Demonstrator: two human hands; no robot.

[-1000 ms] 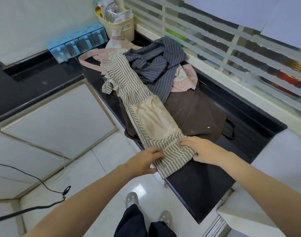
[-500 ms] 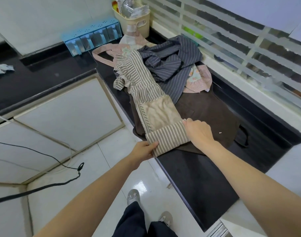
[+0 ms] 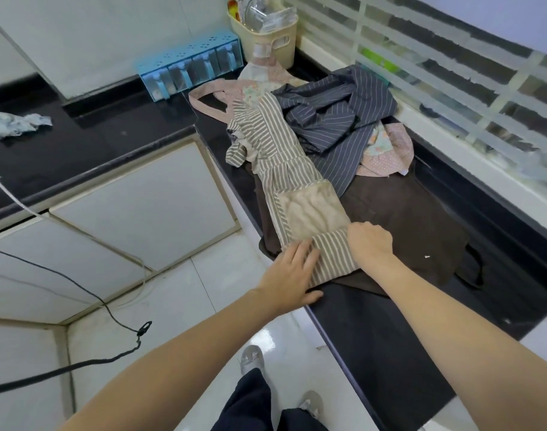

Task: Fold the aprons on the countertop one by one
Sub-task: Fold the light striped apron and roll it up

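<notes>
A beige-and-white striped apron [image 3: 275,157] lies lengthwise on the black countertop [image 3: 374,331], on top of a spread brown apron [image 3: 406,219]. Its lower hem is folded up to the bottom of its plain beige pocket [image 3: 312,213]. My left hand [image 3: 289,272] presses flat on the left part of the folded hem, fingers straight. At the fold's right end, my right hand [image 3: 371,241] holds the cloth with bent fingers; its fingertips are hidden. Behind lie a crumpled navy pinstriped apron [image 3: 334,119] and a pink patterned apron [image 3: 387,154].
A blue spice rack [image 3: 188,68] and a cream basket [image 3: 266,35] stand at the back against the wall. A crumpled pale cloth [image 3: 14,124] lies on the left counter. A black cable [image 3: 110,306] trails over the white floor. The slatted window ledge borders the counter's right side.
The striped hem was lifted off the counter's front edge and folded up toward the pocket. My left hand moved from the hem's corner to lie flat on the fold.
</notes>
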